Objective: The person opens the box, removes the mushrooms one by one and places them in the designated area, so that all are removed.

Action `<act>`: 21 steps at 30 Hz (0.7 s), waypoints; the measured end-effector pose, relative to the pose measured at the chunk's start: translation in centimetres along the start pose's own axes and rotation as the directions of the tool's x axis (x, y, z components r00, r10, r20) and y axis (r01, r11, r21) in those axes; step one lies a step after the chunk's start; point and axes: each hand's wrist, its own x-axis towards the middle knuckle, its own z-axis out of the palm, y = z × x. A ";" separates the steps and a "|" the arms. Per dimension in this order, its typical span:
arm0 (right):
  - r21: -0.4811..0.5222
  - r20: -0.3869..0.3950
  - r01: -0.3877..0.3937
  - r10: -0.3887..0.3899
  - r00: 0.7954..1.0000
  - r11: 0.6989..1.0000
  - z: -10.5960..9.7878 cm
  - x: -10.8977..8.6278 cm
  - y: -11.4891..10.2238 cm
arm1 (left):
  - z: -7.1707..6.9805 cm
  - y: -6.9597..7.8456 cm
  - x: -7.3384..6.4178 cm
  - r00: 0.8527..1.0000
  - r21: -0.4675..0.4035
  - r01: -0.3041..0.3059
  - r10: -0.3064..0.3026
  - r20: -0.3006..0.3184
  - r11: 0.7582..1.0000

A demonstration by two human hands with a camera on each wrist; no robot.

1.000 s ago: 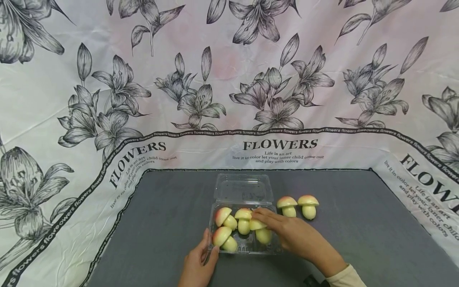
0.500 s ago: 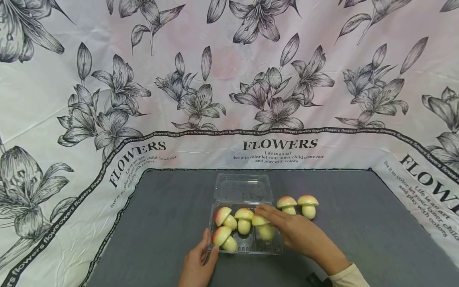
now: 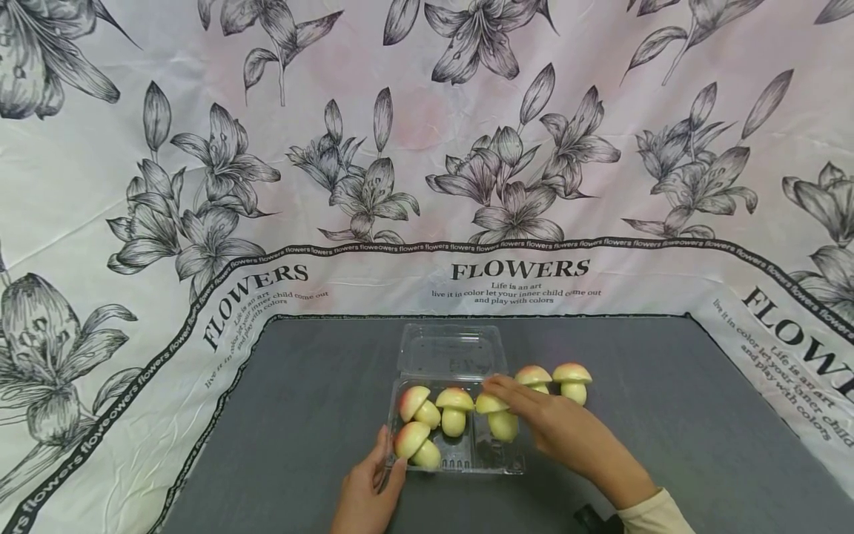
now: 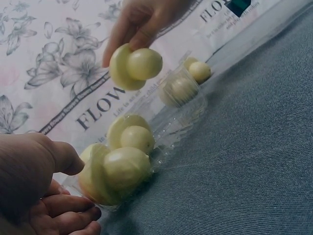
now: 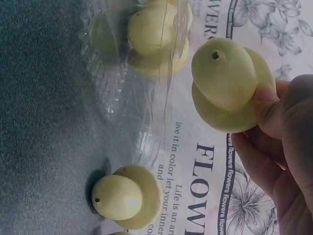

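A toy mushroom (image 3: pixel 502 423) with a yellow-and-red cap hangs in my right hand (image 3: pixel 567 430), above the right part of a clear plastic box (image 3: pixel 460 466). In the right wrist view my thumb and fingers pinch that mushroom (image 5: pixel 222 73) by its cap. My left hand (image 3: pixel 373 482) holds the box's left wall between thumb and fingers; in the left wrist view the left hand (image 4: pixel 44 181) is beside the nearest mushroom (image 4: pixel 124 169). Inside the box, two mushrooms lie tilted at the left, and another mushroom (image 3: pixel 454 419) lies in the middle.
The box's hinged lid (image 3: pixel 454 348) lies folded back. Two more mushrooms stand on the grey tabletop (image 3: pixel 300 415) right of the box, the farther mushroom (image 3: pixel 572 378) partly behind my right hand. A flower-printed cloth (image 3: pixel 400 282) borders the table at the back and sides.
My right hand has raised the mushroom out of the box's right part and shifted it slightly right and away from me. My left hand stays at the box's left wall.
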 end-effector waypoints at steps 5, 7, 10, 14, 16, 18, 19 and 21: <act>-0.014 -0.021 0.003 -0.003 1.000 1.000 -0.2 -0.1 0.4 | 0.0 0.1 -0.2 1.000 0.002 -0.006 0.006 0.006 1.000; -0.033 -0.034 0.012 -0.013 0.999 0.999 -0.3 -0.2 0.5 | 0.0 0.1 -0.1 1.000 0.006 -0.009 0.009 0.002 1.000; -0.057 -0.051 0.023 -0.026 0.998 0.998 -0.4 -0.2 0.7 | 0.1 0.0 0.0 1.000 0.010 -0.013 0.013 -0.005 1.000; -0.063 -0.057 0.018 -0.022 0.998 0.998 -0.6 -0.4 0.9 | 0.0 0.1 0.0 1.000 -0.002 -0.025 0.025 0.002 1.000; -0.060 -0.055 0.010 -0.014 0.998 0.998 -0.7 -0.5 1.0 | 0.0 0.2 -0.1 1.000 -0.010 -0.026 0.026 0.012 1.000; -0.063 -0.058 0.002 -0.005 0.998 0.998 -0.8 -0.6 1.1 | -0.1 0.3 -0.2 1.000 -0.015 -0.021 0.021 0.018 1.000; -0.065 -0.065 -0.002 -0.002 0.998 0.998 -0.8 -0.7 1.2 | -0.1 0.3 -0.2 1.000 -0.015 -0.013 0.014 0.020 1.000; -0.069 -0.079 -0.010 0.004 0.997 0.998 -0.9 -0.9 1.4 | 0.0 0.3 -0.1 1.000 -0.019 -0.006 0.006 0.019 1.000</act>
